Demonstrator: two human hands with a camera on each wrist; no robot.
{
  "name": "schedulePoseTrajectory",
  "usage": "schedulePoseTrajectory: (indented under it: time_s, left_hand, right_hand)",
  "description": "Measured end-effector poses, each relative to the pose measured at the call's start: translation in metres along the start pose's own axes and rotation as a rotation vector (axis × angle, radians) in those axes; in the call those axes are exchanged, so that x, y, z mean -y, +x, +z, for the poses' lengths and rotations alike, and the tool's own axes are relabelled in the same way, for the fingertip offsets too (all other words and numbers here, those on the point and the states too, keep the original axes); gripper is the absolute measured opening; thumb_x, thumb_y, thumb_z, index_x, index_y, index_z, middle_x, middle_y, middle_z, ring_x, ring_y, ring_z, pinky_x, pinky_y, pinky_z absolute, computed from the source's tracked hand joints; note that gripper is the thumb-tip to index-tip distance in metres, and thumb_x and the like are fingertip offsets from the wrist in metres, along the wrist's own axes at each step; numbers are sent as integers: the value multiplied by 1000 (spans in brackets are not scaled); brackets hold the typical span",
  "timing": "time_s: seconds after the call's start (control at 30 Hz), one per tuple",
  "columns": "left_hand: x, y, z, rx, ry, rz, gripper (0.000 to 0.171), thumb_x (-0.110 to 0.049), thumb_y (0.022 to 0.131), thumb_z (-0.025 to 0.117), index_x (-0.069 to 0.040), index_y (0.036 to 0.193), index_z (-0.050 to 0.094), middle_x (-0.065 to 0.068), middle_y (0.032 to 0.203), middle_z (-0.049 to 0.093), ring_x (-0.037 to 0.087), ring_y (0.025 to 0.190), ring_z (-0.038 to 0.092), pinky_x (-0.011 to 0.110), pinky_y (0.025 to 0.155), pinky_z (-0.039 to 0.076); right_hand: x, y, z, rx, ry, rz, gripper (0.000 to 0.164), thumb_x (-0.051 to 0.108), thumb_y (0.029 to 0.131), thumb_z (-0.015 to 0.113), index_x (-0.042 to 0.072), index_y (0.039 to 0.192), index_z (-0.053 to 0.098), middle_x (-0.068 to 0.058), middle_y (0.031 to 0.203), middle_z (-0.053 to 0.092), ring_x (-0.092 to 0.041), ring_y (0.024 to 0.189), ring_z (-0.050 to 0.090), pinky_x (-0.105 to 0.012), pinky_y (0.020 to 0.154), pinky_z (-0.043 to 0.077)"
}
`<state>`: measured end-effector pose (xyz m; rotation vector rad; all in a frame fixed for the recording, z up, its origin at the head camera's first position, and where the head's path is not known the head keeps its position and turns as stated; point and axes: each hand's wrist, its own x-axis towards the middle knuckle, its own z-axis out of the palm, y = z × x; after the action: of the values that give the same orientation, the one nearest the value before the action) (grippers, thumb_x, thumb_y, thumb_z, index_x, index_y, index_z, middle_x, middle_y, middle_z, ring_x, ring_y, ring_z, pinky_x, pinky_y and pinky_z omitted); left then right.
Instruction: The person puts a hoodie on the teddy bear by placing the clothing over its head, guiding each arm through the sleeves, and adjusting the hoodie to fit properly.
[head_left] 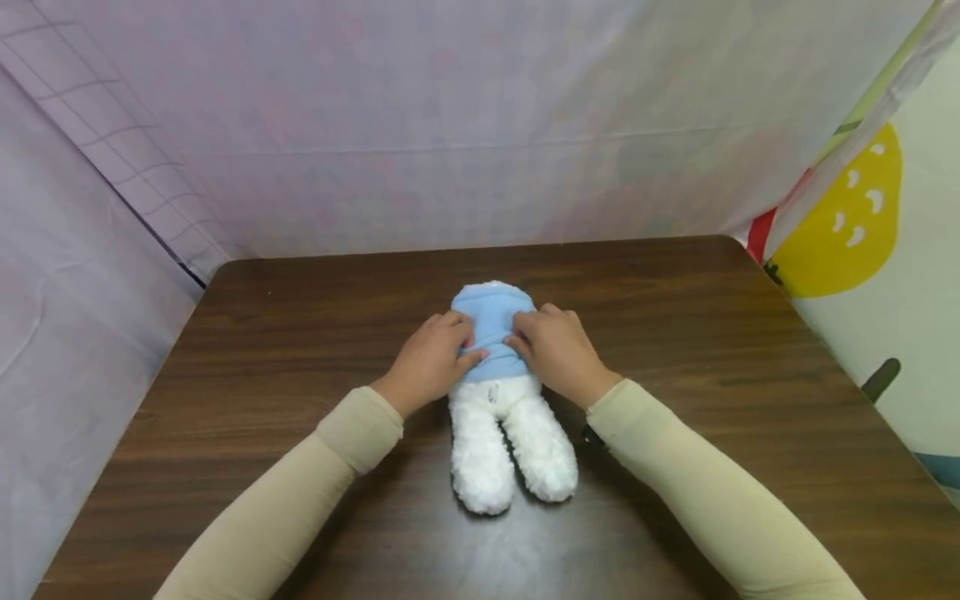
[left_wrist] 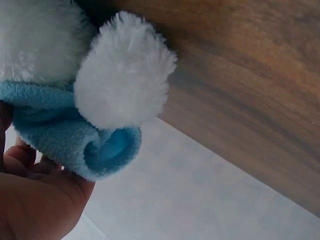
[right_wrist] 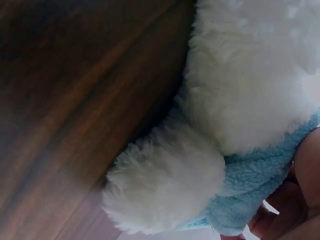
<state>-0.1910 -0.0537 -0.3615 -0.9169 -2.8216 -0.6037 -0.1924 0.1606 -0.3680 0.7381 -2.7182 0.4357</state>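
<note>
A white plush toy (head_left: 482, 467) lies on the table, its two fluffy legs pointing toward me. Around its body is a blue fleece top (head_left: 492, 312), wrinkled across the middle. My left hand (head_left: 431, 358) pinches the top's left side between thumb and fingers. On the other side, my right hand (head_left: 562, 350) grips the cloth in the same way. The left wrist view shows a fluffy white limb (left_wrist: 127, 72) beside an open sleeve end (left_wrist: 112, 150). Another white limb (right_wrist: 162, 180) lies against the blue cloth (right_wrist: 250, 182) in the right wrist view.
The brown wooden table (head_left: 300, 333) extends on all sides of the toy. A pale fabric curtain (head_left: 450, 125) hangs along its far edge. At the right is a white sheet with a yellow print (head_left: 855, 217).
</note>
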Motion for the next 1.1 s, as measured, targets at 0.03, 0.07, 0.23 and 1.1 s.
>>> schedulePoseTrajectory:
  time_s: [0.03, 0.07, 0.23, 1.1]
  left_hand:
    - [0, -1, 0, -3, -1, 6, 29, -30, 96, 68, -11, 80, 52, 7, 102, 60, 25, 92, 55, 37, 80, 45]
    - [0, -1, 0, -7, -2, 13, 30, -29, 95, 69, -11, 79, 51, 5, 93, 58, 23, 86, 53, 36, 76, 44]
    - [0, 0, 0, -17, -18, 35, 32, -25, 95, 70, -13, 77, 46, 0, 74, 45, 20, 73, 45, 35, 68, 40]
    - [-6, -2, 2, 38, -22, 20, 35, -23, 97, 67, -9, 129, 63, 7, 119, 67, 26, 103, 58, 39, 89, 47]
  right_hand:
    - [0, 0, 1, 2, 2, -2, 31, 26, 96, 68, 17, 73, 50, 3, 61, 45, -21, 67, 48, -43, 65, 40]
    - [1, 0, 1, 0, 2, -4, 31, 26, 96, 67, 17, 73, 50, 3, 61, 44, -20, 66, 47, -42, 64, 39]
    - [-1, -2, 4, -5, 3, -8, 30, 24, 97, 67, 16, 75, 48, 3, 60, 43, -19, 60, 45, -40, 62, 36]
    - [0, -6, 3, -42, -105, -69, 34, 28, 90, 75, 16, 69, 51, 0, 73, 47, -23, 72, 47, -41, 62, 40]
